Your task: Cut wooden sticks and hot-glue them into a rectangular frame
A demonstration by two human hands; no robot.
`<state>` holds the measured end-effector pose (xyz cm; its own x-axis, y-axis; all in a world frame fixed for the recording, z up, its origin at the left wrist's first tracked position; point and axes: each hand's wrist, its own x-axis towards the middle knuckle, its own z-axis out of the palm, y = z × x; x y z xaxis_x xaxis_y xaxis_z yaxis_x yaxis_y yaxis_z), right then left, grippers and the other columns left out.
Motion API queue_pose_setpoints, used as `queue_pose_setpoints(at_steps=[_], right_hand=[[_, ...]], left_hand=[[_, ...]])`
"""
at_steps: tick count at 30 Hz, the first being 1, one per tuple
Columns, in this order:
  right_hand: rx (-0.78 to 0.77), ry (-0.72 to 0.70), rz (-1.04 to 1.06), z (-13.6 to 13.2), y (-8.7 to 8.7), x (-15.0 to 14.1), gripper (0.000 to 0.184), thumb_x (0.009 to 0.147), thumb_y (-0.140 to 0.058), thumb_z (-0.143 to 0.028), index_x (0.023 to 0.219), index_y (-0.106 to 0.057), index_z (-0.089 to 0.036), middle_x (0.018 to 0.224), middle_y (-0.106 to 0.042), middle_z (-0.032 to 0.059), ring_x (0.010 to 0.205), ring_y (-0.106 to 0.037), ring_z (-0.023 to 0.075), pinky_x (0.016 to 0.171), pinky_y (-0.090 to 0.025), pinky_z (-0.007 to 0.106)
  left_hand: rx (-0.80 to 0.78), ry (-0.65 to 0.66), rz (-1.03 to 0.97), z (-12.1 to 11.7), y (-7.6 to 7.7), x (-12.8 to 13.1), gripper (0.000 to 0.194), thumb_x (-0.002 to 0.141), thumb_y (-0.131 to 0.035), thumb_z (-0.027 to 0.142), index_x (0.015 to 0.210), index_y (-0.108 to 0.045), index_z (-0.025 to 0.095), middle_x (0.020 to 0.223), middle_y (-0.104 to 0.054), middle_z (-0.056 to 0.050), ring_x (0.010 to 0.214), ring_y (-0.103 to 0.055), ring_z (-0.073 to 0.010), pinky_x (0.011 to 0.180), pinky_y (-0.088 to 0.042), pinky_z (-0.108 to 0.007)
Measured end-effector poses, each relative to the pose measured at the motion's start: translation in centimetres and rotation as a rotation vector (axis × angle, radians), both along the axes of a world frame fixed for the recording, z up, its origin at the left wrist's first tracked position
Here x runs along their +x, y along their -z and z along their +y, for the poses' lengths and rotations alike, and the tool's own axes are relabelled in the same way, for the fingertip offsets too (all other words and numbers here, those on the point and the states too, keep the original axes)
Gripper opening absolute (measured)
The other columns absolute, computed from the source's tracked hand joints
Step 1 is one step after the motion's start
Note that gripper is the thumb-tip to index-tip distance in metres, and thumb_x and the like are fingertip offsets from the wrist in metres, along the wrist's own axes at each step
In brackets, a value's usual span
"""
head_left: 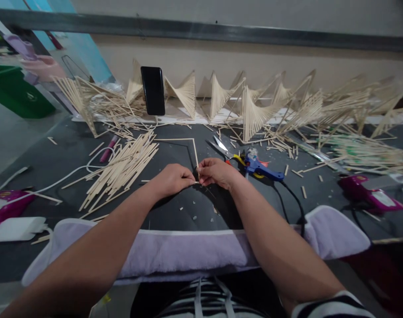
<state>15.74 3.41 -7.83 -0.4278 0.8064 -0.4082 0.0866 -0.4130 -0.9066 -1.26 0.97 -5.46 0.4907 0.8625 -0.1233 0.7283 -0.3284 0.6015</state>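
Thin wooden sticks make an angular frame on the dark table: one stick runs across the far side and meets a second stick at a corner. My right hand pinches the near end of that second stick. Close beside it, my left hand is closed on a third stick, whose far-left end sticks out past the hand. Both sets of fingertips almost touch where the two sticks meet, and they partly hide that joint. To the right lie open scissors and a blue glue gun.
A pile of loose sticks lies left of my hands, near a white cable. Twisted stick structures line the back, with a phone standing among them. A lilac towel covers the front edge. Magenta devices sit at both sides.
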Motion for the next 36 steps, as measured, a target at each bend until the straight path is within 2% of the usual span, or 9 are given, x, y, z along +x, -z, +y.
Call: queue_pose_setpoints(at_steps=[5,13,36], right_hand=[[-0.001,-0.006,-0.005,0.05,0.03,-0.05,0.013,0.079,-0.05,-0.008,0.07,-0.044,-0.015,0.045,-0.055,-0.0023,0.041,-0.054,0.0083,0.043,-0.048,0.018],[0.002,-0.007,-0.005,0.1,0.18,-0.01,0.014,0.077,-0.056,-0.013,0.071,-0.044,-0.015,0.047,-0.057,-0.0017,0.041,-0.055,0.0086,0.042,-0.048,0.019],[0.013,-0.019,-0.02,0.03,0.09,0.0,0.012,0.079,-0.051,-0.009,0.07,-0.045,-0.015,0.048,-0.056,-0.0015,0.042,-0.054,0.0084,0.043,-0.048,0.019]], left_hand=[[0.006,0.007,-0.002,0.05,0.06,-0.02,0.024,0.073,-0.052,0.029,0.081,-0.071,0.016,0.074,-0.069,-0.002,0.068,-0.058,-0.0136,0.062,-0.037,-0.022],[-0.008,-0.004,-0.017,0.02,0.11,-0.14,0.024,0.073,-0.052,0.03,0.078,-0.071,0.017,0.07,-0.069,-0.001,0.065,-0.057,-0.0128,0.06,-0.036,-0.021],[0.008,0.005,-0.015,0.03,0.29,-0.13,0.023,0.074,-0.052,0.029,0.079,-0.071,0.016,0.074,-0.069,-0.002,0.068,-0.058,-0.0134,0.061,-0.037,-0.022]])
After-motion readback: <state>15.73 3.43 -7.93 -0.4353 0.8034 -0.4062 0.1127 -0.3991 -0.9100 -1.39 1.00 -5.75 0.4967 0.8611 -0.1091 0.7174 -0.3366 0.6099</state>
